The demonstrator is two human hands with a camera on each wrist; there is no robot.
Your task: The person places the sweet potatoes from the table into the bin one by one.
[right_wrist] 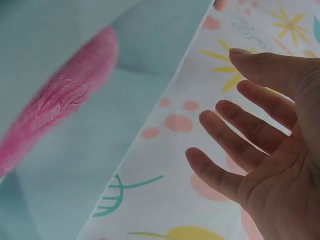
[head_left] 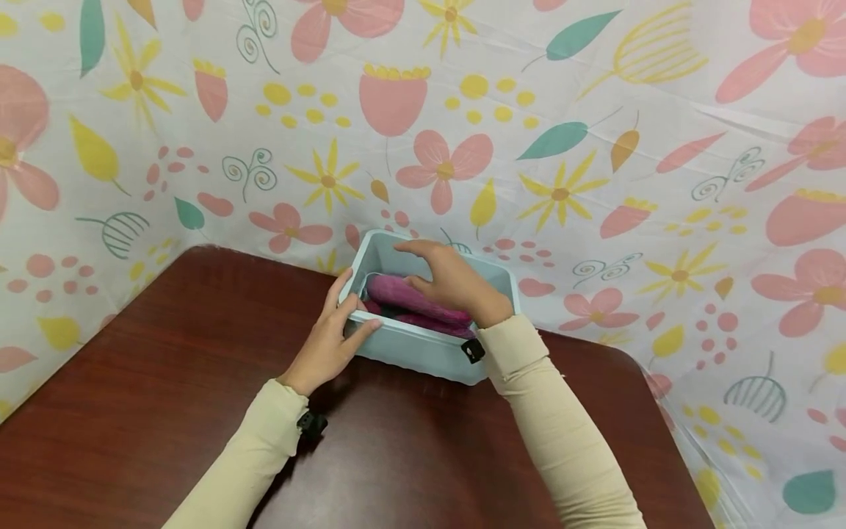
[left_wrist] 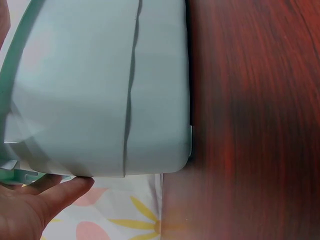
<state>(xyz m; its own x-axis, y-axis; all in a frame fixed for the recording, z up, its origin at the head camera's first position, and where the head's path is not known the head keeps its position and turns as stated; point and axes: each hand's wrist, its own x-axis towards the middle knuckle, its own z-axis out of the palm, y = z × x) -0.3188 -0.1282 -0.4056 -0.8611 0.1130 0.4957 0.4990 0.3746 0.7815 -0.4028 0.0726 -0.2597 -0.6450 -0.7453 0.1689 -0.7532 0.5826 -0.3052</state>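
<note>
A light blue plastic bin (head_left: pixel 416 351) stands at the far side of the table. Inside lie long magenta-purple pieces (head_left: pixel 396 292) with rounded ends; the right wrist view shows one such piece (right_wrist: pixel 65 95) with a streaked, wrinkled surface. My left hand (head_left: pixel 327 342) holds the bin's near left corner, thumb over the front rim and fingers along the left side. Over the bin's right part hovers my right hand (head_left: pixel 456 279), fingers apart and loosely bent, nothing in its grasp. The hand and forearm hide part of the bin's interior.
The dark reddish-brown table (head_left: pixel 165 382) has its far edge just behind the bin. A white cloth (head_left: pixel 410 169) with flower and leaf prints hangs behind and on both sides. Small black devices (head_left: pixel 311 425) sit at both cuffs.
</note>
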